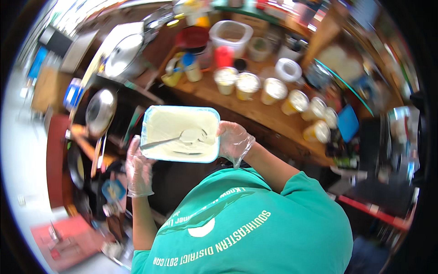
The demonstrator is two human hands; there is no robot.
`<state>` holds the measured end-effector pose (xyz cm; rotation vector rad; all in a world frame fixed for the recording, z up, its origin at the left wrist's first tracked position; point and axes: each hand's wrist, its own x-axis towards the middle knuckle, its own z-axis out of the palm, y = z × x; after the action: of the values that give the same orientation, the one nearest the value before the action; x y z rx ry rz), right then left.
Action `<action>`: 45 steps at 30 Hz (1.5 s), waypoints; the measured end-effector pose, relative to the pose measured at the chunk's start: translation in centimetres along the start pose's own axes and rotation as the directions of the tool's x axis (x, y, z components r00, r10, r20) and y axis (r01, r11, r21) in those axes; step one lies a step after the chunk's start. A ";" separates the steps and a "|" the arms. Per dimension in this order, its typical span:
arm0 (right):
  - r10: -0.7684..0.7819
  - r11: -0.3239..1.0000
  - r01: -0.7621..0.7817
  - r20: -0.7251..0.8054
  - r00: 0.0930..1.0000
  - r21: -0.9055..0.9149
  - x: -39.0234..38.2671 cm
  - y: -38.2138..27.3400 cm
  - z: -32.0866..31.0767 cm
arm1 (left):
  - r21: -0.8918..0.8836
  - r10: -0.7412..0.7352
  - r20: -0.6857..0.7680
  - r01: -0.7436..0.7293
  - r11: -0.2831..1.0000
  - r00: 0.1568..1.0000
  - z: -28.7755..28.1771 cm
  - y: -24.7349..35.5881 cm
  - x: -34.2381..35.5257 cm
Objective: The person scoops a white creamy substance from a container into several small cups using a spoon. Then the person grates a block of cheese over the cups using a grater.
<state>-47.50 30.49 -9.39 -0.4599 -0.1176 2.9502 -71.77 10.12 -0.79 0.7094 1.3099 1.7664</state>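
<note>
You're clamping the right side of that rectangular tub (182, 108) with your gloved right hand (233, 139), while your gloved left hand (139, 169) is sitting at its lower-left corner (can't tell if it's gripping). Tub's hanging between them, spoon (165, 142) lying in the creamy white stuff (164, 121).

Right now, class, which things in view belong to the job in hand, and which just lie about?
Likely job:
rectangular blue-rimmed tub, creamy white contents
metal spoon in it
clear plastic cups, yellow and white inside

Seemingly lying about:
flat blue panel
translucent squarish plastic container
</note>
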 end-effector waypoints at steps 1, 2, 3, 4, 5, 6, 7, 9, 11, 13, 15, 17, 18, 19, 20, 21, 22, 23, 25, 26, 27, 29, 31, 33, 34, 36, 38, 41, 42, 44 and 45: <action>0.036 0.999 -0.035 0.038 0.999 -0.038 1.9 0.8 0.1 | -0.083 -0.048 -0.031 0.045 0.996 0.998 -1.8 -0.4 -2.0; 0.106 0.990 -0.104 0.011 0.994 -0.097 3.4 1.5 0.4 | -0.146 -0.124 -0.092 0.110 0.983 0.988 -3.4 -0.8 -3.9; 0.199 0.967 -0.198 -0.011 0.980 -0.162 5.0 2.4 0.9 | -0.193 -0.133 -0.181 0.097 0.976 0.974 -4.3 -1.6 -6.2; 0.270 0.946 -0.263 0.011 0.963 -0.191 6.4 3.5 1.7 | -0.217 -0.147 -0.239 0.094 0.972 0.960 -5.1 -2.2 -8.2; 0.337 0.926 -0.315 0.081 0.938 -0.206 7.8 4.7 2.6 | -0.298 -0.108 -0.274 0.022 0.954 0.956 -5.6 -2.7 -10.7; 0.406 0.884 -0.391 0.007 0.914 -0.257 8.8 5.9 3.6 | -0.349 -0.147 -0.374 0.008 0.937 0.916 -6.0 -3.1 -12.8; 0.439 0.839 -0.439 -0.075 0.895 -0.321 10.6 7.1 4.4 | -0.379 -0.123 -0.452 -0.066 0.923 0.883 -6.2 -4.0 -14.7; 0.567 0.702 -0.576 -0.160 0.808 -0.418 12.8 10.3 6.2 | -0.436 -0.146 -0.571 -0.148 0.887 0.808 -7.2 -4.8 -18.6; 0.647 0.588 -0.649 -0.199 0.736 -0.483 15.1 13.8 7.3 | -0.469 -0.198 -0.696 -0.228 0.853 0.690 -8.9 -5.8 -21.5; 0.687 0.459 -0.723 -0.310 0.657 -0.516 18.2 18.0 8.2 | -0.471 -0.251 -0.796 -0.304 0.828 0.550 -11.0 -6.7 -23.9; 0.700 0.359 -0.727 -0.346 0.624 -0.585 20.3 22.0 8.3 | -0.397 -0.193 -0.875 -0.431 0.810 0.444 -12.8 -7.7 -26.4; 0.752 0.279 -0.693 -0.298 0.588 -0.665 23.0 26.8 8.7 | -0.340 -0.193 -0.928 -0.507 0.792 0.319 -16.1 -7.7 -29.1; 0.786 0.259 -0.687 -0.265 0.559 -0.679 24.4 29.0 9.0 | -0.296 -0.182 -0.950 -0.541 0.787 0.254 -18.2 -7.5 -30.5; 0.786 0.261 -0.670 -0.250 0.566 -0.695 25.6 31.1 9.1 | -0.242 -0.152 -0.968 -0.572 0.784 0.202 -20.4 -7.3 -32.1; 0.761 0.251 -0.674 -0.289 0.581 -0.695 26.9 33.0 9.2 | -0.227 -0.177 -0.974 -0.588 0.776 0.143 -23.2 -7.1 -33.8; 0.745 0.259 -0.677 -0.304 0.594 -0.689 28.2 35.1 9.4 | -0.179 -0.159 -0.983 -0.633 0.753 0.089 -26.4 -6.8 -35.7; 0.766 0.232 -0.668 -0.290 0.573 -0.707 29.5 36.7 9.5 | -0.142 -0.166 -0.986 -0.658 0.739 0.026 -30.0 -6.5 -37.6; 0.785 0.208 -0.658 -0.278 0.554 -0.724 31.0 37.9 9.8 | -0.098 -0.167 -0.985 -0.689 0.718 -0.033 -34.1 -6.4 -39.3; 0.788 0.168 -0.622 -0.275 0.551 -0.765 34.3 40.2 10.2 | 0.049 -0.114 -0.976 -0.694 0.718 -0.187 -42.8 -6.5 -42.7; 0.772 0.150 -0.598 -0.285 0.568 -0.787 35.8 41.2 10.3 | 0.101 -0.089 -0.965 -0.663 0.741 -0.247 -46.9 -6.7 -44.4; 0.739 0.115 -0.580 -0.321 0.592 -0.806 36.9 42.3 10.2 | 0.132 -0.032 -0.973 -0.659 0.741 -0.230 -51.2 -6.9 -45.9; 0.627 0.041 -0.546 -0.404 0.666 -0.836 39.3 44.9 10.0 | 0.113 -0.100 -0.947 -0.607 0.786 -0.307 -58.8 -7.5 -48.1; 0.519 -0.085 -0.505 -0.471 0.713 -0.859 41.8 47.3 9.3 | 0.091 -0.125 -0.944 -0.605 0.791 -0.304 -64.5 -8.4 -49.2; 0.439 -0.117 -0.411 -0.418 0.796 -0.904 44.0 49.5 8.1 | 0.079 -0.161 -0.934 -0.626 0.776 -0.318 -69.0 -9.2 -49.1; 0.408 -0.142 -0.356 -0.382 0.829 -0.924 45.0 50.5 7.4 | 0.072 -0.170 -0.934 -0.632 0.771 -0.314 -70.7 -9.6 -48.9; 0.343 -0.190 -0.210 -0.265 0.901 -0.959 47.2 52.1 6.3 | 0.075 -0.144 -0.940 -0.599 0.797 -0.309 -73.0 -10.4 -48.4; 0.276 -0.390 -0.097 -0.216 0.937 -0.916 48.2 52.7 5.8 | 0.090 -0.104 -0.938 -0.522 0.848 -0.331 -73.9 -11.0 -48.5; 0.336 -0.366 -0.011 -0.143 0.931 -0.931 50.9 54.8 6.9 | 0.009 -0.167 -0.924 -0.457 0.890 -0.344 -73.6 -10.8 -50.1; 0.326 -0.353 -0.065 -0.188 0.926 -0.933 51.0 55.3 7.4 | 0.000 -0.159 -0.934 -0.444 0.896 -0.321 -73.5 -10.2 -50.6; 0.305 -0.361 -0.138 -0.257 0.917 -0.922 51.4 55.9 7.8 | -0.076 -0.169 -0.906 -0.242 0.967 -0.388 -73.1 -8.5 -51.8; 0.300 -0.361 -0.135 -0.252 0.920 -0.923 51.5 56.1 7.8 | -0.116 -0.124 -0.890 -0.045 0.992 -0.438 -72.7 -7.2 -52.0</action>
<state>-106.14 -16.78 -22.91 -0.4014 -3.0154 2.0933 -101.96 -69.72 -28.43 -1.7317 2.1158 2.2111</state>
